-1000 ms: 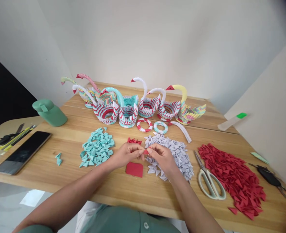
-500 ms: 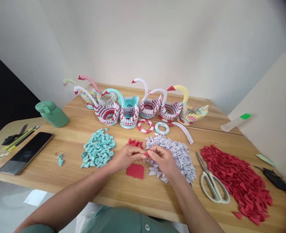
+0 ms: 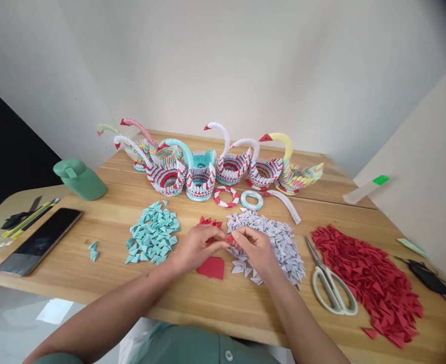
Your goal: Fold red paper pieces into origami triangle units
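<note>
A small folded piece of red paper [image 3: 230, 239] is pinched between the fingertips of my left hand [image 3: 203, 246] and my right hand [image 3: 255, 248]. My fingers cover most of it, so its exact shape is hidden. Just below my left hand lies a stack of flat red paper [image 3: 211, 268]. Behind the same hand is a small pile of folded red pieces [image 3: 210, 222], partly covered by it. White folded paper triangles [image 3: 283, 245] spread under and beside my right hand. A heap of turquoise folded triangles [image 3: 152, 233] sits to the left.
Several paper swans [image 3: 202, 183] stand along the back, with two paper rings [image 3: 226, 196] and a white curved neck [image 3: 286, 205] before them. Scissors [image 3: 332, 285] and a large red triangle heap [image 3: 370, 280] lie right; a phone [image 3: 41, 241] and green bottle [image 3: 80, 178] left.
My fingertips have shifted slightly around the red piece, and the left fingers look a little straighter. The whole view has moved very slightly; the things on the table stay put.
</note>
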`<action>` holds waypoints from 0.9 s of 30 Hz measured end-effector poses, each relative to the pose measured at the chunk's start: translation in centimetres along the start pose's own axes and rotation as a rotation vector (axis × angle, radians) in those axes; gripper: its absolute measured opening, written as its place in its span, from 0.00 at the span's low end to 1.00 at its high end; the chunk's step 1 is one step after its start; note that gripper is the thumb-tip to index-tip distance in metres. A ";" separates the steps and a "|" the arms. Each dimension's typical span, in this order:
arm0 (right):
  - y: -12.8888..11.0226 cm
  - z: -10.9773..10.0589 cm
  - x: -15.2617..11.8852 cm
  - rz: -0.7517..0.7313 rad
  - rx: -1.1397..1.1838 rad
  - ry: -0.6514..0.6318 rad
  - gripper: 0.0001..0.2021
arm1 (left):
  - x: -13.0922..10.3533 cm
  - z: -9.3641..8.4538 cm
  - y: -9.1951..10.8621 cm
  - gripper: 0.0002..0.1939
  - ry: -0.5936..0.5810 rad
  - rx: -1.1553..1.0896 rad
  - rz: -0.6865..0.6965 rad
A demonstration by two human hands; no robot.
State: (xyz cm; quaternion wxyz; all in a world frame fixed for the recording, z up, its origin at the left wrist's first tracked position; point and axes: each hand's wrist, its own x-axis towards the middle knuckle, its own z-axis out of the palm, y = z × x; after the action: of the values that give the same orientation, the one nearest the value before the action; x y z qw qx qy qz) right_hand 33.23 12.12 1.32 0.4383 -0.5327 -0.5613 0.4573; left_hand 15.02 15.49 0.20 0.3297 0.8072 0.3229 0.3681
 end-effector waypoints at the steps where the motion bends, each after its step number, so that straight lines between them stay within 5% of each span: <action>1: 0.1 -0.1 0.1 0.010 0.030 0.013 0.15 | -0.1 0.0 -0.1 0.10 0.034 0.081 0.069; 7: 0.3 0.2 0.1 0.078 0.209 -0.014 0.15 | -0.2 -0.3 0.1 0.06 0.093 0.397 0.390; 17: 0.3 0.6 0.0 0.094 0.204 -0.067 0.17 | -0.2 -0.6 0.1 0.09 0.054 0.406 0.396; 21: 0.2 0.4 0.0 0.035 0.100 -0.067 0.16 | -0.1 -0.4 0.5 0.08 0.027 0.299 0.280; 27: -0.3 0.2 -0.3 -0.157 -0.193 -0.033 0.15 | 0.3 0.1 0.7 0.08 -0.005 -0.169 -0.186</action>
State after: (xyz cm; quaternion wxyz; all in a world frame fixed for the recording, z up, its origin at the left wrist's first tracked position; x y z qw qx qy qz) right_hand 33.01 11.82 1.60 0.4099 -0.5192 -0.6500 0.3742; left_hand 15.44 15.27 0.80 0.4301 0.7440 0.3636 0.3595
